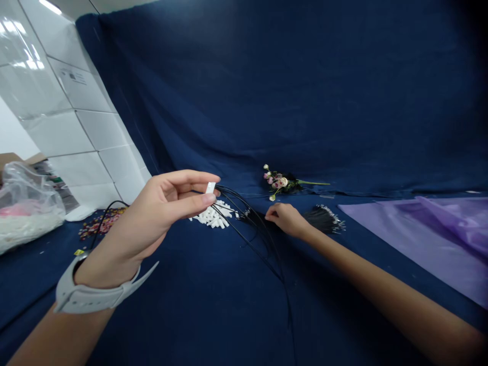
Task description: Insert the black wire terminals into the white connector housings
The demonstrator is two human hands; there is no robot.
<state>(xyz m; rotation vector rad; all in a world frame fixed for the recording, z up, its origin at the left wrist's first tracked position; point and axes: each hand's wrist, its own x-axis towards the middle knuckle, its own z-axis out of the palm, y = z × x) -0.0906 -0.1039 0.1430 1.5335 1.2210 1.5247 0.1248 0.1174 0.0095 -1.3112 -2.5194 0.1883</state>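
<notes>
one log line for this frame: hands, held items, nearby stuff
left hand: pinches white piece and black wires | right hand: on cloth by black wire bundle

Navy cloth backdrop (pixel 305 91) over table, white tiled wall (pixel 68 132) left

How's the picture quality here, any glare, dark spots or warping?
Head view: glare streaks the glossy white wall panels at upper left; the blue cloth darkens toward the right corners; wide-angle warping bends the panel edges; the left hand holding a small white piece looks sharp, and so does the right hand.
</notes>
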